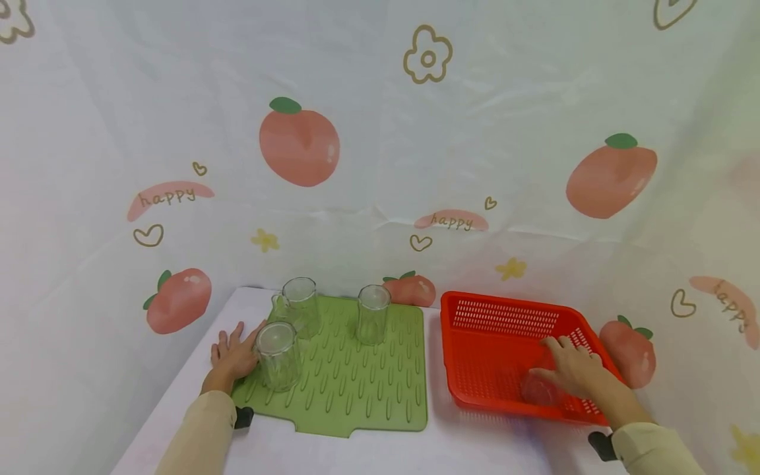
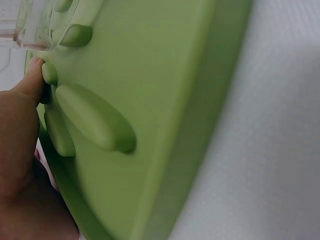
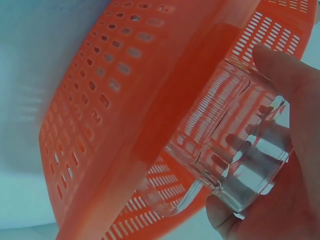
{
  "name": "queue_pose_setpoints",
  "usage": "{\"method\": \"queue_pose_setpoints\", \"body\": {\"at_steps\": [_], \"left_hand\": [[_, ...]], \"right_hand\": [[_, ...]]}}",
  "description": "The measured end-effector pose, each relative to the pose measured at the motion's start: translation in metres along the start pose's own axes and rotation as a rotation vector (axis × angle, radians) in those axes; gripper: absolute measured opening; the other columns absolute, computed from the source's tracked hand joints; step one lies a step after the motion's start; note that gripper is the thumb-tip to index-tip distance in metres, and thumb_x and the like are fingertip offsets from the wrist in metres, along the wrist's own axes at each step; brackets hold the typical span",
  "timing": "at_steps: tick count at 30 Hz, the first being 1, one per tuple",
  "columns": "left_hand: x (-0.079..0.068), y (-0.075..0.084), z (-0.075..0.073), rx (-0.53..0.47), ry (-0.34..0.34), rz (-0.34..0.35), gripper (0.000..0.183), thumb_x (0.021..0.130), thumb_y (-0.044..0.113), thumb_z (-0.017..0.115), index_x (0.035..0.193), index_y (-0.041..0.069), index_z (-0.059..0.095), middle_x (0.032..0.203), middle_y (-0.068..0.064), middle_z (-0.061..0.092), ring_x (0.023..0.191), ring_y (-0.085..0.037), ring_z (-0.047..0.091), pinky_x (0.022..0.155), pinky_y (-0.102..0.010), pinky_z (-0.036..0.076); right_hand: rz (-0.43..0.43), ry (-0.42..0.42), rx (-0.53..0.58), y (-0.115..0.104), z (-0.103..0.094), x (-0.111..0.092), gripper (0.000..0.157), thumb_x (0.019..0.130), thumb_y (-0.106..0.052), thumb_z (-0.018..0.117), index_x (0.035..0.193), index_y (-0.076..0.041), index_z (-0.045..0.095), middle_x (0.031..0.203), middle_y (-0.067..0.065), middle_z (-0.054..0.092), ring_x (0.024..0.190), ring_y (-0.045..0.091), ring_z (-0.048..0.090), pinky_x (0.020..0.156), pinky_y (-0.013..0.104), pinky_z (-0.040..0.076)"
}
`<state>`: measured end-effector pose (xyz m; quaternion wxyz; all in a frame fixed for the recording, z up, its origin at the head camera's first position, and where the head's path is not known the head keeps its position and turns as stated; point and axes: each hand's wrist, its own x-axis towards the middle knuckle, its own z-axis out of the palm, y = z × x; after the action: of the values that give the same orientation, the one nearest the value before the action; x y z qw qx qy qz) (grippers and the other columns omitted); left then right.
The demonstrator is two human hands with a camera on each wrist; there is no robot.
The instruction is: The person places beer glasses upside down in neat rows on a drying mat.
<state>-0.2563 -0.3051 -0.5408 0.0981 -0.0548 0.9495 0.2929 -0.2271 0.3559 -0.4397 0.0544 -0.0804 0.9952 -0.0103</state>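
My left hand (image 1: 236, 356) lies at the left edge of a green drying mat (image 1: 368, 396), fingers spread and straight, beside a clear glass mug (image 1: 279, 363) near the front left. In the left wrist view, the thumb (image 2: 32, 82) touches the mat by its raised ribs. My right hand (image 1: 572, 369) reaches into a red plastic basket (image 1: 505, 409) on the right. Its thumb and fingers curve round another clear glass mug (image 3: 230, 135), whose handle (image 3: 172, 200) points toward the lower left in the right wrist view. From the head, this mug is partly hidden by the hand.
Two more glass mugs stand on the mat, one at the back left (image 1: 301, 310) with a handle, one toward the back right (image 1: 373, 316). A white table (image 1: 451, 448) carries mat and basket. Behind rises a white cloth (image 1: 368, 145) printed with fruit.
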Motion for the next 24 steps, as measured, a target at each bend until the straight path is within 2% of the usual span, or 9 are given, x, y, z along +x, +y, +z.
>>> {"method": "queue_pose_setpoints", "body": {"at_steps": [6,12,17,24], "left_hand": [[0.000,0.000,0.001,-0.006,0.011,-0.005,0.069,0.096,0.006,0.036,0.163,0.017,0.022,0.166,-0.030,-0.007,0.148,-0.061,-0.023,0.115,-0.075,-0.016],[0.000,-0.001,0.001,-0.009,0.008,-0.006,0.069,0.096,0.006,0.037,0.163,0.017,0.023,0.166,-0.030,-0.007,0.148,-0.061,-0.023,0.115,-0.075,-0.016],[0.000,0.000,0.000,-0.007,0.002,-0.005,0.069,0.096,0.006,0.039,0.163,0.016,0.023,0.166,-0.031,-0.007,0.148,-0.062,-0.022,0.115,-0.075,-0.015],[0.000,0.002,-0.001,-0.002,0.005,-0.004,0.069,0.097,0.007,0.039,0.163,0.016,0.023,0.166,-0.031,-0.006,0.148,-0.062,-0.022,0.115,-0.076,-0.014]], "right_hand": [[-0.052,0.056,-0.011,-0.001,-0.004,0.001,0.064,0.083,-0.051,0.078,0.119,-0.003,0.057,0.110,0.021,0.061,0.090,0.044,0.064,0.079,0.065,0.055],[-0.072,0.143,0.089,-0.009,-0.012,-0.002,0.054,0.084,-0.042,0.080,0.114,-0.002,0.059,0.107,0.018,0.062,0.090,0.037,0.065,0.079,0.060,0.058],[-0.071,0.213,0.190,-0.014,-0.020,-0.005,0.054,0.088,-0.042,0.077,0.119,-0.003,0.057,0.111,0.018,0.061,0.093,0.031,0.065,0.080,0.056,0.059],[-0.060,0.231,0.345,-0.022,-0.036,-0.006,0.063,0.094,-0.047,0.071,0.129,0.000,0.051,0.126,0.024,0.055,0.107,0.039,0.059,0.086,0.058,0.057]]}}
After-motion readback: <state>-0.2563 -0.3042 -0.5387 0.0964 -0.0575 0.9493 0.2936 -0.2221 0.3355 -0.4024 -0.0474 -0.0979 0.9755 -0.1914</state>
